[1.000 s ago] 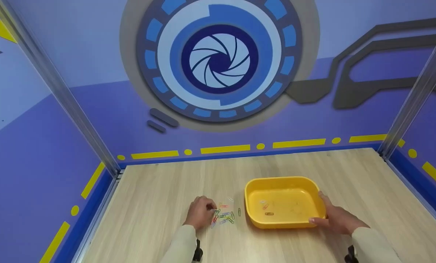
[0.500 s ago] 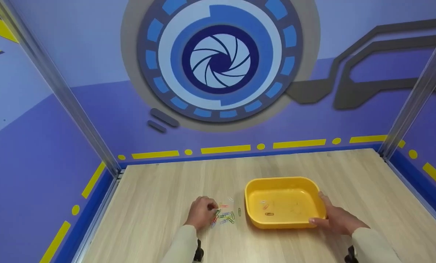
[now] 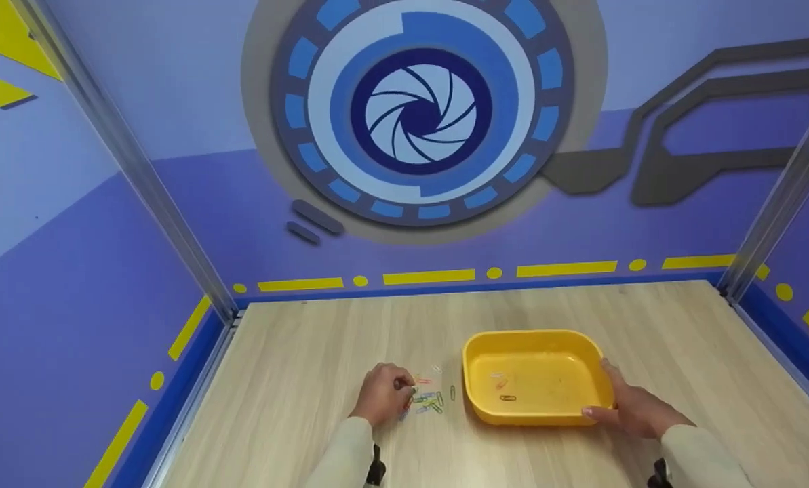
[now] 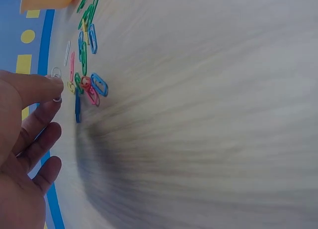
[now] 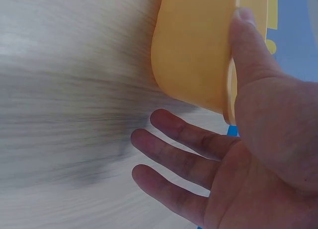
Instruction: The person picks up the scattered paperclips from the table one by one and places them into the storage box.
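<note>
My left hand (image 3: 382,394) hovers at the left side of a loose group of coloured paper clips (image 3: 431,400) on the table. Between its thumb and a finger it pinches a white paper clip (image 4: 56,74); the other fingers are bent and hold nothing. Green, blue, pink, red and yellow clips (image 4: 84,57) lie near the fingertips. My right hand (image 3: 638,410) grips the near right corner of a yellow plastic box (image 3: 533,419), thumb on the rim. Its three lower fingers (image 5: 174,149) stand apart from the wall. Inside the box lie a few clips (image 3: 508,398).
The wooden table (image 3: 323,339) is bounded by printed blue-purple panels (image 3: 241,224) at the back and sides. Metal posts (image 3: 153,183) stand at the back corners. One green clip (image 3: 452,392) lies alone between the group and the box.
The head view has shifted slightly, so everything appears a little further right. Both hands, the clips and the box keep nearly the same places relative to each other.
</note>
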### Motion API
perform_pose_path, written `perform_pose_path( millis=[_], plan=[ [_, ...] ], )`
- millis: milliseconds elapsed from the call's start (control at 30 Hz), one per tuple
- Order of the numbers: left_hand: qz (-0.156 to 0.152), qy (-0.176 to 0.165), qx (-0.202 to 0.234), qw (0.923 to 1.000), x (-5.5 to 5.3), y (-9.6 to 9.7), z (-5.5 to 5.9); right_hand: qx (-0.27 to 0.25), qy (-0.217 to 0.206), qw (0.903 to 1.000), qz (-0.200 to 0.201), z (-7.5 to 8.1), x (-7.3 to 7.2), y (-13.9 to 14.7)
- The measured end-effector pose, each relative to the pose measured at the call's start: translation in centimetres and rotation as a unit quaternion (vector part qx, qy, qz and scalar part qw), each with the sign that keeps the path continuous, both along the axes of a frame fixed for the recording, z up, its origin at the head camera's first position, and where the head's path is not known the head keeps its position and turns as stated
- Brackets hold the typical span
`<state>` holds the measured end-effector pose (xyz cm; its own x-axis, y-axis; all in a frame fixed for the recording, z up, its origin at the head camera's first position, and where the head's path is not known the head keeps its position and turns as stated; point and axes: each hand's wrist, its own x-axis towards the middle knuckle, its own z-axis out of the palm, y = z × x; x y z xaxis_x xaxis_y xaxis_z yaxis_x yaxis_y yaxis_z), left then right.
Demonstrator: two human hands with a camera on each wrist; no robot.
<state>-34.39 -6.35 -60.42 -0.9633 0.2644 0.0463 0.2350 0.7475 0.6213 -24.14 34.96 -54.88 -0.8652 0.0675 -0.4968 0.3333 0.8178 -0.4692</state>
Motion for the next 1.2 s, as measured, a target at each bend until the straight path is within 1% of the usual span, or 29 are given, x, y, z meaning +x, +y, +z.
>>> perform_pose_path(
  millis=[67, 267, 367, 467, 633, 867, 1100, 1200],
  plan=[
    [0.003, -0.001, 0.005, 1.0, 0.0, 0.2, 0.1, 0.0, 0.0, 1.0, -0.001, 0.0, 0.1, 0.1],
    [0.007, 0.014, 0.0, 0.9999, 0.1, 0.4, 0.5, -0.008, 0.002, 1.0, -0.001, 0.0, 0.1, 0.0],
    [0.01, 0.007, 0.005, 0.9999, 0.1, 0.6, 0.8, -0.011, 0.002, 0.9999, -0.005, 0.0, 0.1, -0.1],
    [0.004, 0.005, 0.008, 0.9999, 0.0, 1.0, 1.2, -0.015, 0.002, 0.9999, -0.006, 0.0, 0.0, -0.1],
    [-0.013, 0.022, 0.003, 0.9997, -0.2, 1.6, 1.6, -0.013, 0.006, 0.9999, -0.008, -0.1, 0.0, 0.0],
    [-0.032, 0.027, -0.002, 0.9991, -0.3, 2.8, 2.4, -0.009, 0.021, 0.9997, -0.006, -0.1, 0.0, -0.1],
    [-0.045, 0.038, -0.005, 0.9983, -0.3, 3.8, 3.1, 0.011, 0.017, 0.9996, -0.018, -0.3, 0.1, 0.0],
    [-0.057, 0.05, -0.007, 0.9971, -0.2, 4.1, 3.4, 0.014, 0.023, 0.9994, -0.021, -0.3, 0.1, 0.0]
  ],
)
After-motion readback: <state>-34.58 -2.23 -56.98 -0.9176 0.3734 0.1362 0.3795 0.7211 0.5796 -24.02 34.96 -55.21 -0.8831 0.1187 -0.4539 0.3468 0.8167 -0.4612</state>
